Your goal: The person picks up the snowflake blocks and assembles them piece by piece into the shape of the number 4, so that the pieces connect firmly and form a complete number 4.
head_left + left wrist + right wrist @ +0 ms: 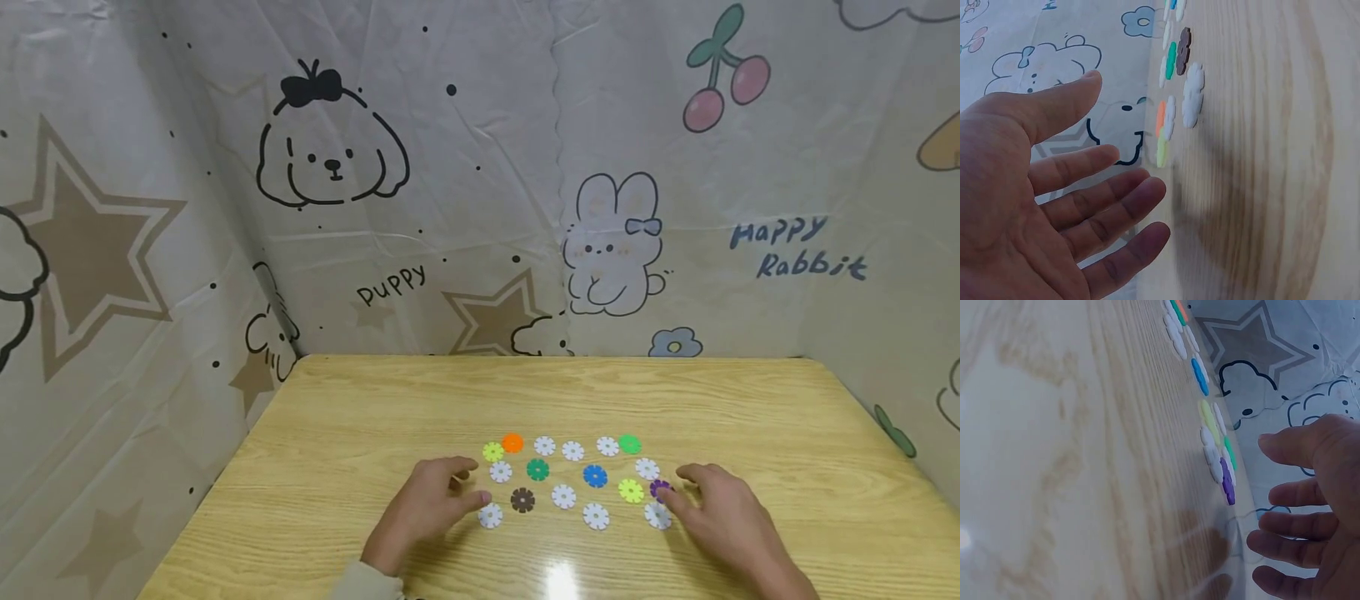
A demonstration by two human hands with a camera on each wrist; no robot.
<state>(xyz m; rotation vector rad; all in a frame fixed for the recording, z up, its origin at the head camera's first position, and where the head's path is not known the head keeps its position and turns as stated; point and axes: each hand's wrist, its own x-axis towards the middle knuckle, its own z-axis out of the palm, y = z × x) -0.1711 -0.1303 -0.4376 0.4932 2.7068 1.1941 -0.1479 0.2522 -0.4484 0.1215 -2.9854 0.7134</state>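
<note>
Several flat, notched plastic discs, snowflake-shaped, lie spread over the wooden table point(360, 417). Many are white, such as one disc point(596, 517) at the front; others are blue point(595, 476), brown point(522, 500), dark green point(537, 469) and orange point(512, 442). My left hand point(435, 500) hovers at the left side of the spread, thumb near a white disc point(491, 516), fingers apart and empty in the left wrist view. On the right side my right hand point(720, 508) hovers with spread fingers, its thumb overlapping a purple disc point(660, 489) in the head view. The right wrist view shows nothing in that palm.
A pale cloth point(480, 167) printed with a puppy, a rabbit, stars and cherries hangs behind the table and along both sides. Yellow-green point(631, 491) and bright green point(629, 444) discs lie toward the right. Light glares off the tabletop at the front.
</note>
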